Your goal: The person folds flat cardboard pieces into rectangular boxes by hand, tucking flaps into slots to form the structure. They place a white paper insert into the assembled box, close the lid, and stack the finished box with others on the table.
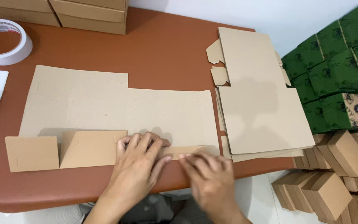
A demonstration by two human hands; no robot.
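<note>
My left hand lies flat, fingers spread, on the near flap of the die-cut cardboard box blank spread across the brown desk; my right hand, open and slightly blurred, presses the narrow strip beside it. Uneven pressure could run the crease crooked or tear the flap. The stack of flat blanks touches the blank's right edge and could get nudged. The tape roll, kraft boxes and green boxes sit well apart.

Matt brown cardboard blank – smooth reddish tabletop, slight sheen – glossy tape roll.
</note>
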